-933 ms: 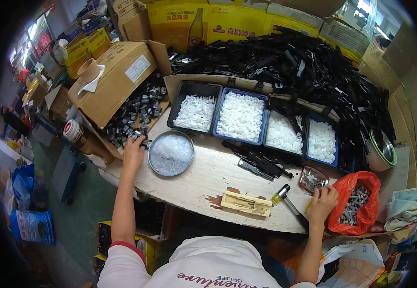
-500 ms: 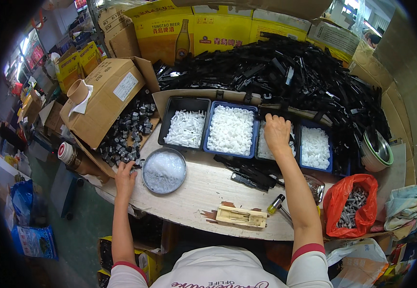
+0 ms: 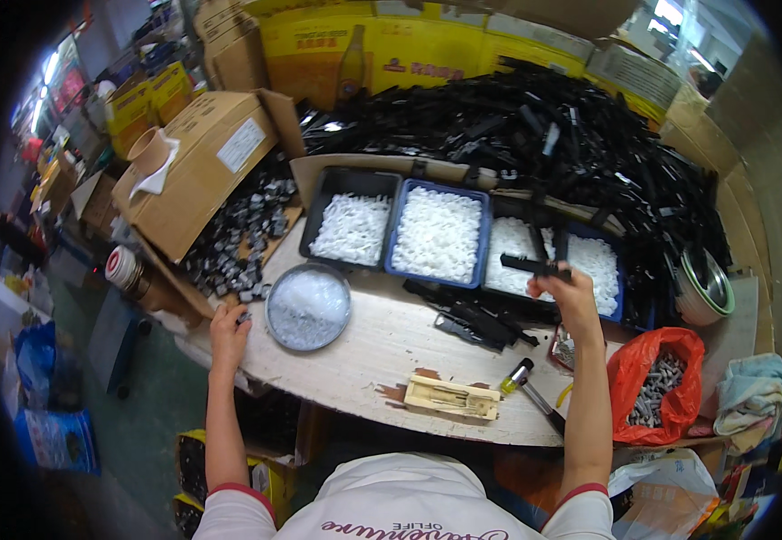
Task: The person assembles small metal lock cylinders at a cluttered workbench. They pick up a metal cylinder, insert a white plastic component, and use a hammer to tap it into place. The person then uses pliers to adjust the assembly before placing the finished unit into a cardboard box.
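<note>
As right fingers (image 3: 548, 286) grip a jutting black strip (image 3: 528, 265), left fingers (image 3: 229, 317) pinch something grey (image 3: 244, 318).

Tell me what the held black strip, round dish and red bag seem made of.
Black strip: probably plastic, fairly matte and evenly dark; blur leaves it open.
Round dish: likely metal, dull grey, judging by its thin rim.
Red bag: thin plastic, slightly shiny, shown by its creases.

Black is shown by the long part (image 3: 535, 267) at centre right, white by pieces (image 3: 436, 236) in the central blue tray (image 3: 432, 278), red by the bag (image 3: 627, 396) at lower right; yellow is seen on cartons (image 3: 427, 45) at the top.
</note>
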Tool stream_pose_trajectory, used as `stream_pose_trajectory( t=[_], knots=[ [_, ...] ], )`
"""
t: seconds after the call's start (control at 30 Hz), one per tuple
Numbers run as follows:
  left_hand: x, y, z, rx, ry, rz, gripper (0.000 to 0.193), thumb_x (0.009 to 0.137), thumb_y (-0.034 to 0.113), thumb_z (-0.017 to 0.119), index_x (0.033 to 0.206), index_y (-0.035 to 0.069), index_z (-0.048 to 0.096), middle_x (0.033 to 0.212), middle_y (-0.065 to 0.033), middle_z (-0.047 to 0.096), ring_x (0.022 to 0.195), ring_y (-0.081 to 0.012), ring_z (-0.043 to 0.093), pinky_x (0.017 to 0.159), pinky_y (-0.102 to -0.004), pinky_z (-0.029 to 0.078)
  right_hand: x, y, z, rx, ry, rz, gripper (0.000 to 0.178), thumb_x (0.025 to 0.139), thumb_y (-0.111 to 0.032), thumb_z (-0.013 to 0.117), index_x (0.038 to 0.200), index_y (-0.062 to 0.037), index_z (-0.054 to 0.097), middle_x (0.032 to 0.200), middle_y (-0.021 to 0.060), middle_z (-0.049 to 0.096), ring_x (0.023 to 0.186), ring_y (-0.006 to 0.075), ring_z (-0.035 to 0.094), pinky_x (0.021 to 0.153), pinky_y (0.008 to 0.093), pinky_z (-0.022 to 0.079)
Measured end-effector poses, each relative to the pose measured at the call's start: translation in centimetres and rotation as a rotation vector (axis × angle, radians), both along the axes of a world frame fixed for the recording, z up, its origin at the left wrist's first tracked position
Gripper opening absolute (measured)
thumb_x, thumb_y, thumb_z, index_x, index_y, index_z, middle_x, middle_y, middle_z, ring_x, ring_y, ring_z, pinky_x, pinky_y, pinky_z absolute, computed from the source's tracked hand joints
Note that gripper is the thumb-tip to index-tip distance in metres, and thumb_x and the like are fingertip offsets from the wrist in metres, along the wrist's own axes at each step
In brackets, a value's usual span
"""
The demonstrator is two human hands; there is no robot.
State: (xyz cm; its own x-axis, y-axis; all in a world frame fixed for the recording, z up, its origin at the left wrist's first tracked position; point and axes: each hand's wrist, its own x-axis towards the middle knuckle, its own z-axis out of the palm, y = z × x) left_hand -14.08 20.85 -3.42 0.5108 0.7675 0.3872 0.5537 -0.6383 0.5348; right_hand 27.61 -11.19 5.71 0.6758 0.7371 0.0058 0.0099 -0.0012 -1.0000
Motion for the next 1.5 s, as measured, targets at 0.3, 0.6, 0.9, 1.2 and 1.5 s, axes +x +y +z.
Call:
stream_pose_trajectory(
  t=[0.3, 0.6, 0.9, 1.2, 1.5],
  knots=[
    [-0.7, -3.3, 0.8, -0.195, -0.015, -0.042, 0.031, 0.058, -0.001, 0.069, 0.088, 0.000, 0.061, 0.072, -0.0064, 0.053, 0.058, -0.0124, 0.050, 0.054, -0.0253, 0.042, -12.3, -4.7, -2.5, -0.238, -0.941, 0.613, 0.019, 0.063, 0.001, 0.059, 0.081, -0.0047, 0.061, 0.083, 0.0079, 0.059, 0.077, 0.0253, 0.054, 0.067, 0.0338, 0.041],
    [-0.8, -4.4, -0.5, 0.015, -0.061, -0.022, 0.021, 0.075, 0.003, 0.058, 0.095, 0.000, 0.060, 0.075, -0.0067, 0.054, 0.057, -0.0114, 0.049, 0.052, -0.0255, 0.040, -14.5, -3.8, -2.6, -0.441, -1.239, 0.459, 0.022, 0.069, -0.018, 0.067, 0.085, -0.0086, 0.055, 0.075, 0.0054, 0.049, 0.078, 0.0233, 0.048, 0.072, 0.0390, 0.033],
    [1.4, -9.5, 3.9, -1.213, -0.722, -0.163, 0.022, 0.083, 0.010, 0.057, 0.104, 0.003, 0.055, 0.076, -0.0093, 0.061, 0.055, -0.0069, 0.053, 0.044, -0.0185, 0.043, -16.3, -2.9, -4.4, -0.322, -1.358, 0.378, 0.028, 0.065, -0.005, 0.058, 0.093, -0.0058, 0.055, 0.103, 0.0050, 0.052, 0.091, 0.0207, 0.048, 0.082, 0.0436, 0.031],
    [8.5, -15.3, 5.7, -1.316, -0.370, -0.524, 0.018, 0.082, 0.002, 0.057, 0.099, -0.001, 0.060, 0.079, -0.0056, 0.056, 0.062, -0.0106, 0.056, 0.052, -0.0213, 0.048, -17.2, -3.3, -4.7, -0.269, -1.406, 0.277, 0.026, 0.069, -0.008, 0.055, 0.095, -0.0043, 0.057, 0.102, 0.0046, 0.053, 0.082, 0.0175, 0.049, 0.078, 0.0399, 0.032],
    [13.3, -17.6, 5.9, -1.230, -0.023, -0.628, 0.015, 0.080, 0.006, 0.062, 0.093, -0.001, 0.061, 0.077, -0.0020, 0.050, 0.065, -0.0088, 0.055, 0.048, -0.0201, 0.046, -17.2, -3.2, -5.6, -0.233, -1.315, 0.262, 0.028, 0.071, -0.007, 0.055, 0.099, -0.0039, 0.056, 0.097, 0.0046, 0.055, 0.079, 0.0171, 0.051, 0.074, 0.0373, 0.032]
  ],
)
